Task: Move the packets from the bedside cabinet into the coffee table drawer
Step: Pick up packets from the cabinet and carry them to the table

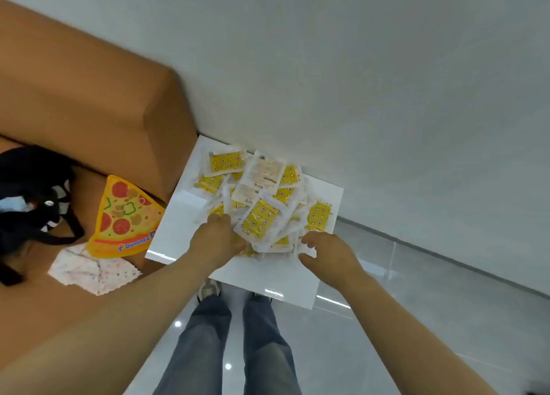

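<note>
Left hand (217, 239), right hand (324, 254) grasp packets' (262, 219) near edge.

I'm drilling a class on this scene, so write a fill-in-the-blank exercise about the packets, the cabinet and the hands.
1. The packets lie piled on the ____ top of the bedside cabinet.
2. Their printed fronts are mostly ____.
3. The pizza-slice item lies to the cabinet's ____.
4. Counting the left hand and the right hand, the number of hands at the pile is ____.

Missing words: white; yellow; left; two.
</note>
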The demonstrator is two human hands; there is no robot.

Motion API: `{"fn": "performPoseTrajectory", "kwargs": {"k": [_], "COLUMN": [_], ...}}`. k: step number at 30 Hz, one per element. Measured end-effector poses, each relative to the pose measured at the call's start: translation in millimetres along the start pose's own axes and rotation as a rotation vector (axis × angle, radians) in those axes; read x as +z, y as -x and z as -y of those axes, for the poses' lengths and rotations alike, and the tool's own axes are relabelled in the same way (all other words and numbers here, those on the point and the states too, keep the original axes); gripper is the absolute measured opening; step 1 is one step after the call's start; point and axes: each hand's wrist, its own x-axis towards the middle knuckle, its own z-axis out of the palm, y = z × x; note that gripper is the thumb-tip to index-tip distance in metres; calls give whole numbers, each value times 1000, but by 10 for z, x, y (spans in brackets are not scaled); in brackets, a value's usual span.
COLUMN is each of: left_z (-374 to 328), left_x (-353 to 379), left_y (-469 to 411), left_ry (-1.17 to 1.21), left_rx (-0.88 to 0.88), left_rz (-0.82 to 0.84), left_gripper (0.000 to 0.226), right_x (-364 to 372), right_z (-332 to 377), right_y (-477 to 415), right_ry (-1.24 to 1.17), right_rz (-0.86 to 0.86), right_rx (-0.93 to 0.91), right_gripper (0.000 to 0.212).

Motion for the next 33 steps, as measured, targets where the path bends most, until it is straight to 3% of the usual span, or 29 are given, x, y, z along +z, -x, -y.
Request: {"fn": "performPoseTrajectory", "kwargs": {"k": [7,15,19,26,33], "left_z": [-71,-179,-180,-206,-91], "left_x": [229,283,326,178,-101], "left_y": [-253,-419,-456,-421,-170], "left_ry": [-26,165,304,354,397], "left_rx": [-139,-280,-282,-210,-200], "left_rz": [-77,-129,-152,-42,-33], "left_gripper": [81,85,71,35,26], "right_x": [155,268,255,90,-24], "right_z": [-279,-436,-478,-476,-296], "right_y": [-203,-342,-394,-552,-898], "right_ry": [10,7,3,-50,-216], "right_rz": [67,82,87,46,-40], "right_rx": [22,25,25,6,101], "right_gripper": [38,36,36,36,32]}}
